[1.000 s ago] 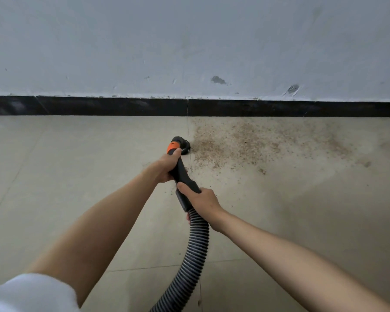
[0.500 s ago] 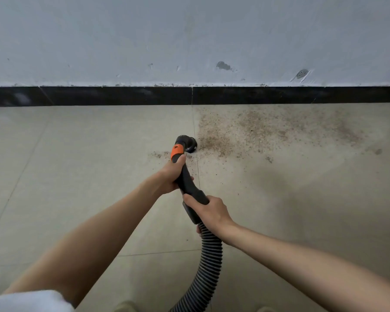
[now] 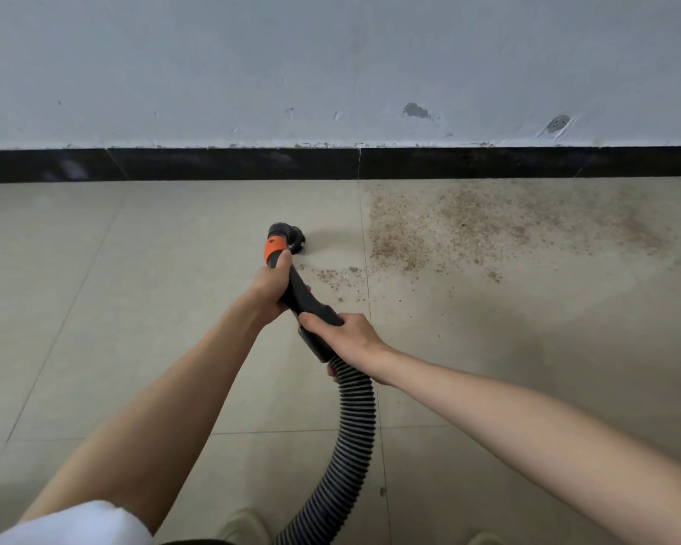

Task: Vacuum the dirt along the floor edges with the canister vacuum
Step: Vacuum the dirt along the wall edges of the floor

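Both hands hold the black vacuum handle with its orange collar. My left hand grips it just behind the collar. My right hand grips the rear end, where the ribbed grey hose joins it and runs down toward me. The small round black nozzle rests on the beige tile floor. A wide patch of brown dirt lies to the right of the nozzle, up against the black baseboard. A thin trail of crumbs lies just right of the handle.
A scuffed white wall rises above the baseboard. Beige tiles with thin grout lines cover the floor to the left and near me. The tips of my shoes show at the bottom edge.
The nozzle has slid left across the grout line, away from the main dirt patch. A small trail of crumbs is now exposed to its right. Both hands keep their grip.
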The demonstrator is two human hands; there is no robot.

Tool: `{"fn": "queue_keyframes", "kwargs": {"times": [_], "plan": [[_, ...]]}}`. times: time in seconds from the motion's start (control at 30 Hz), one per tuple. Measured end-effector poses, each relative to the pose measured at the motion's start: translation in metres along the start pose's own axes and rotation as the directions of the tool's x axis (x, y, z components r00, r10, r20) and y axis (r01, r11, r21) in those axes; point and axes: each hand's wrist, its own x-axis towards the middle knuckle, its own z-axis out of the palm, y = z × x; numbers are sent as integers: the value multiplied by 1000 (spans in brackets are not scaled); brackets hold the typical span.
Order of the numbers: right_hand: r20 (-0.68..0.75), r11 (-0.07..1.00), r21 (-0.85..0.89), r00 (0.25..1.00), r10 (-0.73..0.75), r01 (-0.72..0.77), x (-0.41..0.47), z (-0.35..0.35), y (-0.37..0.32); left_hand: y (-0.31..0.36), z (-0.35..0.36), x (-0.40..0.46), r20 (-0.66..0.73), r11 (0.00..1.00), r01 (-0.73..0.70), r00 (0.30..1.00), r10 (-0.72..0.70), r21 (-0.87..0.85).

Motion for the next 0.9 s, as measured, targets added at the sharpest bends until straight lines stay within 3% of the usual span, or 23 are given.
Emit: {"fn": "queue_keyframes", "kwargs": {"times": [0.2,0.57,0.73,0.9], "plan": [[76,997,-83,997,11,-5,-4,9,9,-22,-25,-9,-55,996,67,996,-71,-62],[-131,997,-71,991,28,-38,-45,-16,33,-35,24,-30,138,990,141,981,-138,-8],[-18,996,-92,1000,8,-9,-37,-13,28,-36,7,-29,55,987,144,989,-141,-65],[96,970,-230,994,-50,71,-19,9,6,-33,-36,-27,-66,979,115,990,-128,-171]]}}
